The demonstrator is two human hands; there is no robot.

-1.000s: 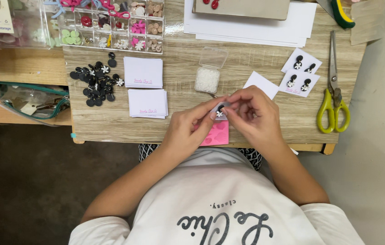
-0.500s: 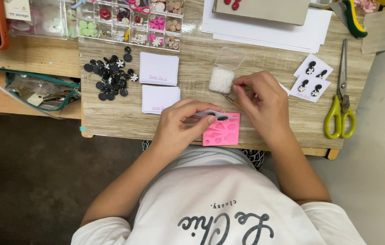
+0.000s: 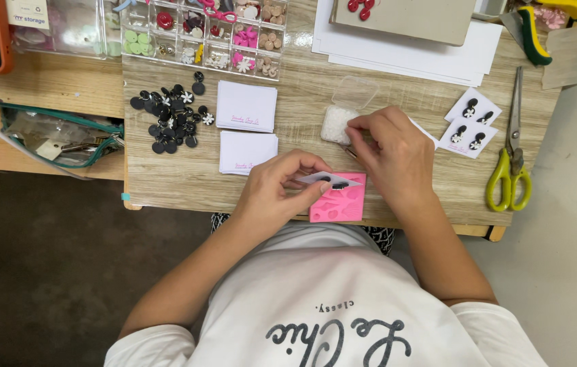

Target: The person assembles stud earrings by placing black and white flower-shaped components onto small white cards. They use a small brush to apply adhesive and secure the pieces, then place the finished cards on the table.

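Now left hand (image 3: pixel 278 190) pinches one earring card (image 3: pixel 329 181) — right hand (image 3: pixel 394 153) fingers closed in bead box (image 3: pixel 338 124); two finished cards (image 3: pixel 469 122).

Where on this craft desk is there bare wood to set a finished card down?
Bare wood lies between the white paper stack and the right hand, and between the finished earring cards and the scissors. It is crowded around the black pieces and blank cards.

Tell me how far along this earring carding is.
Done: two white cards with black earrings lie beside the yellow-handled scissors. In hand: left hand holds another white card; right hand reaches into the small clear container. Left: blank white cards and loose black pieces.
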